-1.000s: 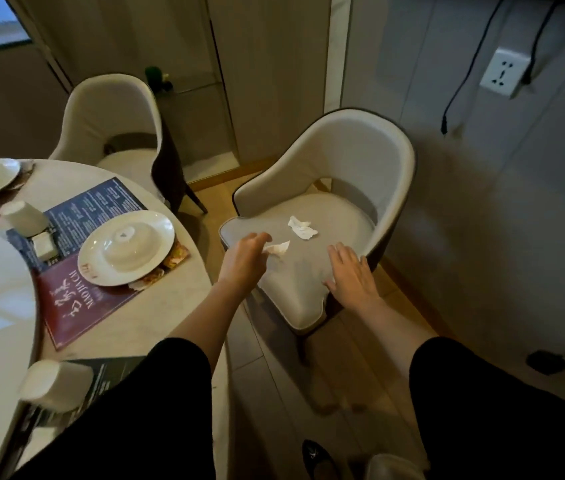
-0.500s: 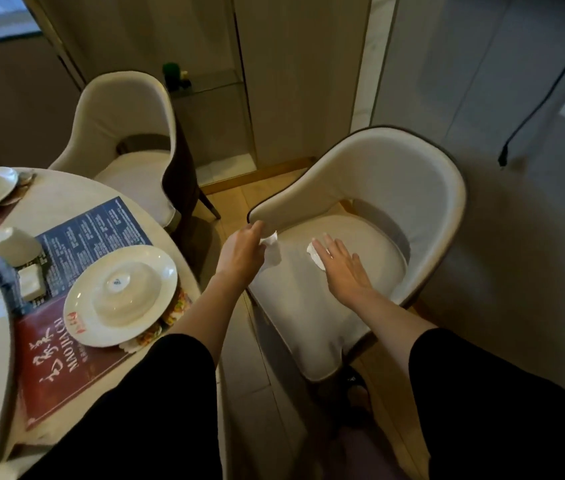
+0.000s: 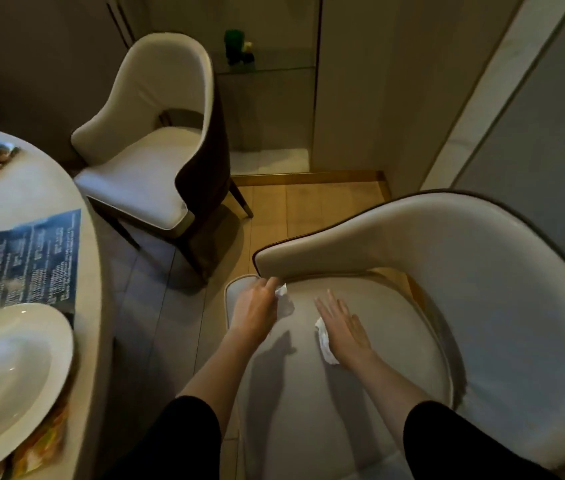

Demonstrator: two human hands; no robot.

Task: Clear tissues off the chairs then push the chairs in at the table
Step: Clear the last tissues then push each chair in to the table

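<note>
Left hand: fingers closed on tissue, centre frame.
Right hand: flat, fingers spread over second tissue; pinch, then lift off chair.

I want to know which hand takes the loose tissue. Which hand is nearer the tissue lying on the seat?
Right. The right hand lies flat over the loose tissue, touching it. The left hand is off to its left, holding another tissue.

Setting was a restaurant dining room: a round table laid with plates on printed menus, left of the fingers, and matching upholstered chairs beyond them.
</note>
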